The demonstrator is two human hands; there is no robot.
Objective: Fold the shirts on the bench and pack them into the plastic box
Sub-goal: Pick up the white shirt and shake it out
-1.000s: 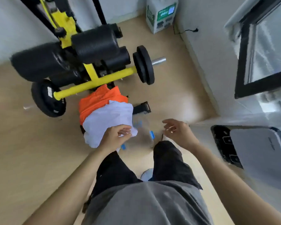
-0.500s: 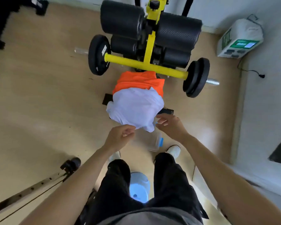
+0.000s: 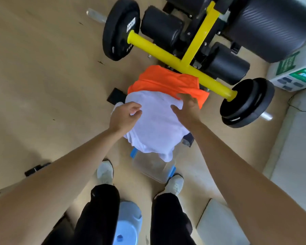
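Observation:
A white shirt (image 3: 157, 128) lies draped over the near end of the bench, its hem hanging down. Beyond it an orange shirt (image 3: 166, 82) covers the bench up to the yellow frame. My left hand (image 3: 125, 115) rests on the white shirt's left edge with fingers curled; whether it pinches the cloth is unclear. Over the line where the white and orange cloth meet, my right hand (image 3: 188, 107) lies flat with fingers spread. A clear plastic box (image 3: 154, 167) with blue clips stands on the floor under the hanging hem, between my feet and the bench.
The bench's yellow bar (image 3: 180, 65) carries black weight plates (image 3: 120, 28) at both ends, with black foam rollers (image 3: 270, 27) behind. A white carton (image 3: 293, 73) stands at the right wall. A blue stool (image 3: 129, 225) sits between my legs. Wooden floor lies to the left.
I have come closer to the bench. Both hands moved forward from the shirt's near hem onto its top, the right reaching the orange shirt's edge.

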